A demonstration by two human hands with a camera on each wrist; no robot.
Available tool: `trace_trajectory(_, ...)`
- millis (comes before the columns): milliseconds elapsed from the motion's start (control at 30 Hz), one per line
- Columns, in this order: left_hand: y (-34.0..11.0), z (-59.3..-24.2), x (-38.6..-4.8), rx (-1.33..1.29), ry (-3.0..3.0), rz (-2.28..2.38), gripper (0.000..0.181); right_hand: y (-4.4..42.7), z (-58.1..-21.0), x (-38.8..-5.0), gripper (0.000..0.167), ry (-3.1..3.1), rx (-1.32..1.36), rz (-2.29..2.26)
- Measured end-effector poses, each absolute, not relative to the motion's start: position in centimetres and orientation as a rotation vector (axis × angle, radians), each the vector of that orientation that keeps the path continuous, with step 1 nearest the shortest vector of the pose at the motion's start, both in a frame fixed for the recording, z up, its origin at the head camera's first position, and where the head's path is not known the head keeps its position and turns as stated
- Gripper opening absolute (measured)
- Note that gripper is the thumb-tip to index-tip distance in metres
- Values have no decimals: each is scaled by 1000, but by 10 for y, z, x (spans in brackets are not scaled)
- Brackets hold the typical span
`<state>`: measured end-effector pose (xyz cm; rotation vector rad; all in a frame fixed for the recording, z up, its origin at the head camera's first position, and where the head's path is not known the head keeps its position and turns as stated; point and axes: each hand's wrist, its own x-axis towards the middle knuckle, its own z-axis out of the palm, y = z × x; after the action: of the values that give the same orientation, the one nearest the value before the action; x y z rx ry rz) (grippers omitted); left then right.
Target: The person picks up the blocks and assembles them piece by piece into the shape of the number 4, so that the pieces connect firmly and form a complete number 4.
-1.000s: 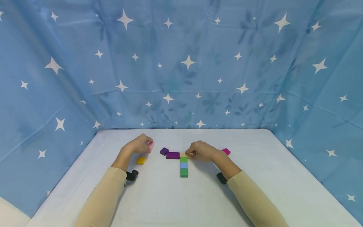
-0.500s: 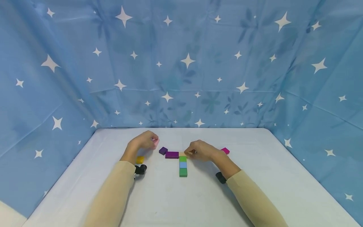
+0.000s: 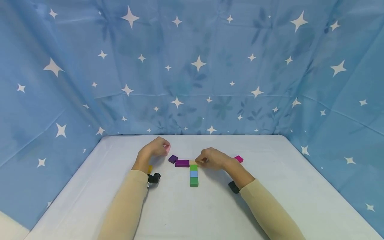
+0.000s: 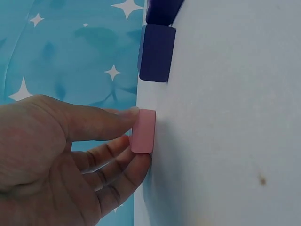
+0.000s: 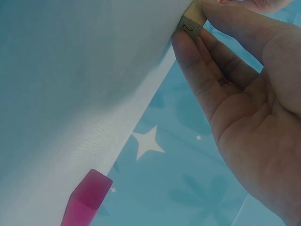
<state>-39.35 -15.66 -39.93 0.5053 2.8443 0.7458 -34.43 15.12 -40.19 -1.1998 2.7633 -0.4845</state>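
My left hand [image 3: 155, 147] pinches a small pink block [image 4: 144, 132] between thumb and fingers, at the far left of the group of blocks. In the right wrist view, my right hand [image 5: 249, 99] has thumb and fingertips around a tan wooden block [image 5: 194, 20] with a dark mark on its end. That block sits at the right end of a long purple block [image 3: 182, 163]. A dark purple block [image 3: 172, 159] lies angled against the purple one's left end. Below the tan block runs a column of light green [image 3: 193, 167], blue [image 3: 194, 173] and green [image 3: 194, 182] blocks.
A magenta block [image 3: 239, 159] lies beyond my right wrist. By my left wrist a yellow block [image 3: 150, 168] is partly covered. All stand on a white table [image 3: 192, 213], with a blue star-patterned curtain [image 3: 192, 76] behind and at the sides.
My left hand has moved right and a little away from me with the pink block, closer to the dark purple one. The right hand stays at the tan block.
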Motion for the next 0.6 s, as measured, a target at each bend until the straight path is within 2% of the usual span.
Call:
trace_trajectory(100,-158,-401,-395,554,2844,754,45,152,-402,-344,19,2758,-1207,-492)
trace_trajectory(233,-159,-404,-396,599,2839,765,27,152,-403,-344,17,2757,-1208,-506)
trace_trajectory(333,-159,-406,-396,588,2842,783,32,152,-404,-345,17,2762,-1206,-501)
trace_trajectory(467,-158,-408,-396,512,2839,810,48,152,-404,-345,18,2765,-1201,-491)
trace_trajectory(600,-158,-410,-395,450,2817,844,49,151,-403,-343,18,2762,-1193,-490)
